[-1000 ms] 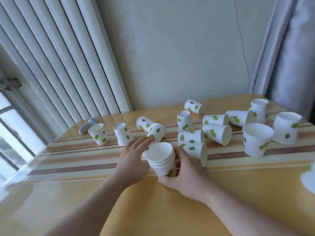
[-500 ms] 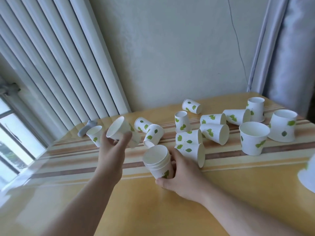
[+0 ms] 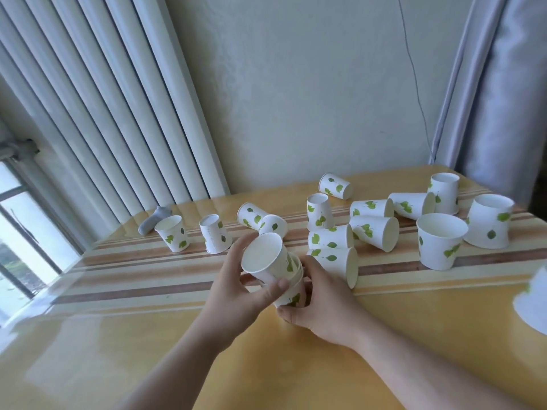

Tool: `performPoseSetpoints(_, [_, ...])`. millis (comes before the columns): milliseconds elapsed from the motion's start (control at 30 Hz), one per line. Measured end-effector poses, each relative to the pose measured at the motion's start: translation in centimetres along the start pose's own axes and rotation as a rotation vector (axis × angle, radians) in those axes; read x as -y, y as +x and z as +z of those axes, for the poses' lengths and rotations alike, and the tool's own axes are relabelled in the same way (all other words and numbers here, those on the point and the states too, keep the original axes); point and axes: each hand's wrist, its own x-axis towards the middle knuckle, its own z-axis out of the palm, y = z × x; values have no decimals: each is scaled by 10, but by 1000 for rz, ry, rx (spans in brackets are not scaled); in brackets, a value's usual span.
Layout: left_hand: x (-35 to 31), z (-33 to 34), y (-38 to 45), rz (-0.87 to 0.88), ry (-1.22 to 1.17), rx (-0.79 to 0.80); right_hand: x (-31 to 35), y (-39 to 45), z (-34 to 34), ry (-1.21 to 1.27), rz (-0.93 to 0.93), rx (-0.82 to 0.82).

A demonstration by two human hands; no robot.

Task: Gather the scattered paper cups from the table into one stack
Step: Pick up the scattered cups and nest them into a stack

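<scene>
Risk: the loose cup (image 3: 265, 260) enters tilted; its base may catch the stack (image 3: 291, 292) rim and jam or tip it. Left hand (image 3: 236, 294) is closed around the loose cup, directly over the stack. Right hand (image 3: 321, 303) is wrapped around the stack on the table (image 3: 296, 374), near the front edge.

On the bench (image 3: 148, 335), the stack of paper cups (image 3: 291, 291) stands near the front middle, between the left hand (image 3: 233, 294) and right hand (image 3: 322, 303). A tilted cup (image 3: 263, 258) sits in its top. Scattered cups (image 3: 373, 229) lie behind and to the right; two more (image 3: 173, 233) stand behind left.
</scene>
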Motion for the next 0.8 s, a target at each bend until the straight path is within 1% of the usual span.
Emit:
performPoseSetpoints(67, [6,2,-3,-34,9,46,0,-1,0,0,-4,-5])
performPoseSetpoints(167, [20,6,-3,-130,33,133,1,-3,0,-37,-17,-19])
performPoseSetpoints(233, [25,10,-2,-140,31,158,3,-4,0,-57,-20,-19])
performPoseSetpoints(333, [26,13,2,-133,1,102,4,-7,-1,-8,-21,70])
performPoseSetpoints(400, [26,6,7,-104,0,23,7,-10,-8,-97,-30,86])
performPoseSetpoints(433, [27,1,11,-89,1,-28,8,-10,-15,-162,-40,19])
performPoseSetpoints(467, [30,-5,15,-82,6,-75,8,-9,-23,-196,-74,-118])
performPoseSetpoints(533, [38,-15,20,-79,44,-135,3,-8,-40,-226,-189,-443])
performPoseSetpoints(567, [43,-19,20,-71,79,-150,-2,-7,-47,-257,-192,-539])
performPoseSetpoints(600, [50,-21,20,-60,118,-161,-9,-5,-52,-291,-143,-565])
performPoseSetpoints(633, [56,-23,19,-50,154,-169,-16,-4,-55,-330,-47,-520])
performPoseSetpoints(700, [66,-24,17,-35,187,-190,-28,-5,-55,-398,157,-319])
performPoseSetpoints(733, [68,-25,17,-31,187,-194,-31,-6,-52,-431,205,-247])
performPoseSetpoints(767, [68,-25,16,-26,186,-187,-33,-7,-49,-453,201,-232])
performPoseSetpoints(800, [67,-25,15,-23,189,-173,-34,-7,-47,-451,162,-260])
